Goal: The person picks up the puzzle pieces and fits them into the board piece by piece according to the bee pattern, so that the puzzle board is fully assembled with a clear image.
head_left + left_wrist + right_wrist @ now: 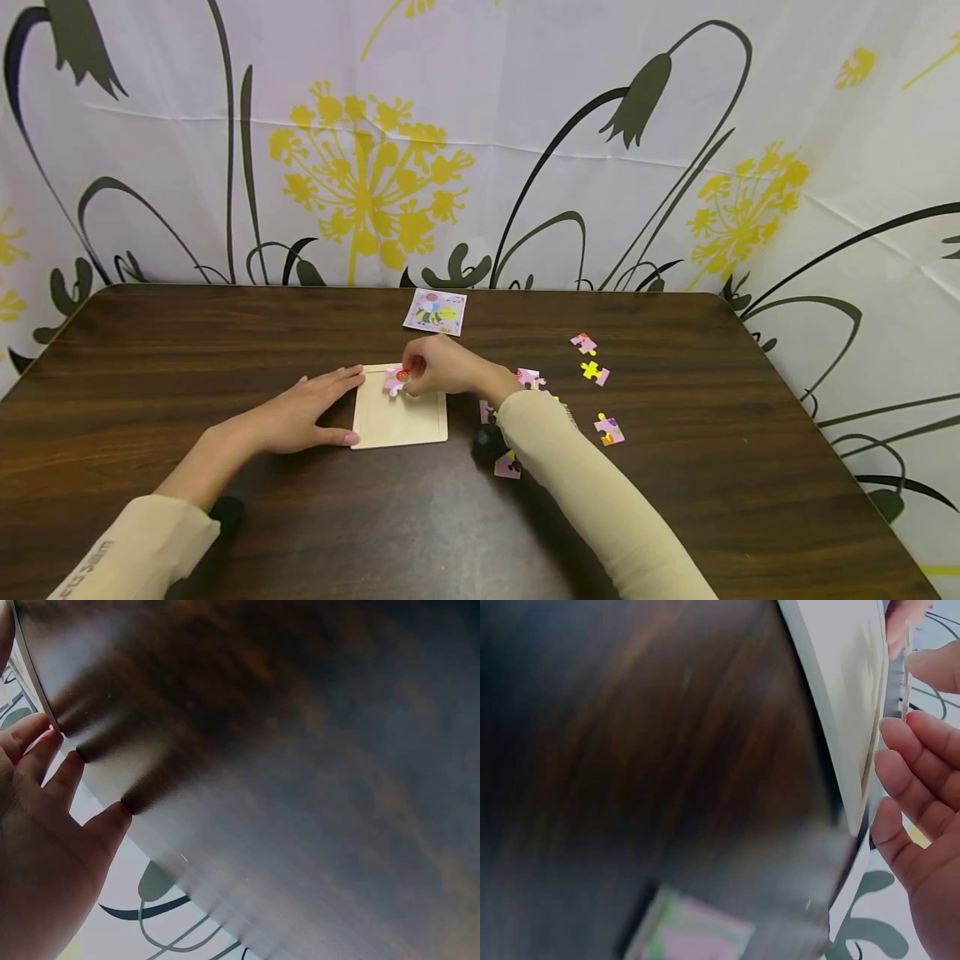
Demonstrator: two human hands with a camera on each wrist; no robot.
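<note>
A pale wooden puzzle tray [401, 423] with a thin raised rim lies on the table. Over its upper part my right hand [442, 365] pinches a pink puzzle piece [393, 382] with a red patch. In the right wrist view that piece [907, 675] is seen edge-on between the thumb and fingers, above the tray [847, 690]. My left hand [311, 412] rests at the tray's left side, fingers extended, thumb at the lower left corner and fingertips near the upper left one. The left wrist view shows this hand's [56, 825] fingertips touching the tabletop.
Loose pieces lie right of the tray, among them a yellow and pink piece [595, 372] and a pink one [609, 429]; my right forearm partly covers others. A bee picture card [436, 312] lies behind the tray. A flowered curtain [525, 150] hangs behind the table [225, 333].
</note>
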